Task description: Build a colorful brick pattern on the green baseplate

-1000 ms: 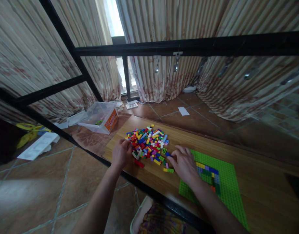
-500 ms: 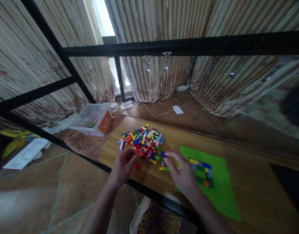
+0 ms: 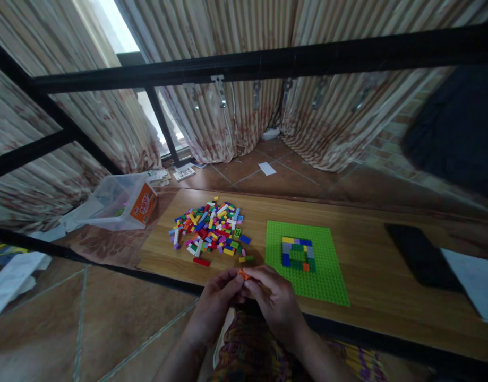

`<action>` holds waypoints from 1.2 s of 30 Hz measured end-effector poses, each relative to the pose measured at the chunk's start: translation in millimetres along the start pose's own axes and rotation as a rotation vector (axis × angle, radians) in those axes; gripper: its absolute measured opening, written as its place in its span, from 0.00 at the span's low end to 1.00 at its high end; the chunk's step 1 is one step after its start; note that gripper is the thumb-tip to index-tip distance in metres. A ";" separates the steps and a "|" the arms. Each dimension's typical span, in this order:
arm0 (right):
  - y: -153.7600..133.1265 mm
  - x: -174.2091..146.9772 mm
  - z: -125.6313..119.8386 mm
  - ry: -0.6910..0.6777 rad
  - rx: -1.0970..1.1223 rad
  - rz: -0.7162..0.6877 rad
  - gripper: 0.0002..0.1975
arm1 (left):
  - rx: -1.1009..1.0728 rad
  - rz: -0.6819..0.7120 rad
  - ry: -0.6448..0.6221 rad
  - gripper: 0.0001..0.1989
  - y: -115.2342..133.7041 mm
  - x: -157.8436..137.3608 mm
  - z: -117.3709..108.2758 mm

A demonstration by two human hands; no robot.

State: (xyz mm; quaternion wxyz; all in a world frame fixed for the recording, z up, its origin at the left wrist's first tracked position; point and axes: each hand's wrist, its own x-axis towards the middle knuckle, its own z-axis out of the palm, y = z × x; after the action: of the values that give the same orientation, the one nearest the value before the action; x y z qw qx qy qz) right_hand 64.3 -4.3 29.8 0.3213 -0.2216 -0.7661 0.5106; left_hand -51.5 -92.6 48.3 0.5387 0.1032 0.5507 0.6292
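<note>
My left hand and my right hand meet at the table's near edge. Between their fingertips is a small orange toy brick, pinched from both sides and partly covered by the fingers. Beyond them lies a pile of mixed toy bricks. A blue brick lies at the pile's right side and a long red brick in front of it. To the right, a green baseplate bears a square ring of coloured bricks.
A clear plastic box with an orange label stands left of the wooden table. A dark flat object and a white sheet lie at the right. A black metal bar crosses ahead, before striped curtains.
Both hands have drawn back from the pile and come together around the orange brick. The blue brick from my right hand now lies on the table. The view has shifted to the right.
</note>
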 end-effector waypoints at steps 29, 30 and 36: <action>16.0 -15.4 -9.3 0.295 0.153 0.369 0.15 | 0.605 0.397 0.291 0.13 -13.8 18.2 -17.1; 18.2 -16.8 -9.4 0.296 0.182 0.415 0.16 | 0.749 0.460 0.334 0.12 -10.3 22.4 -25.9; 28.1 -22.1 -8.2 0.235 0.272 0.573 0.21 | 1.312 0.550 0.462 0.15 -3.3 43.7 -56.7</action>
State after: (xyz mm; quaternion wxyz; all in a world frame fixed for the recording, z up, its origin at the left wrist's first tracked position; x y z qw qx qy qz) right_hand 85.8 -3.1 0.3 0.2775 -0.4403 -0.5555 0.6485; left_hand -108.0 -91.6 4.2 0.0603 0.4026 0.8664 0.2892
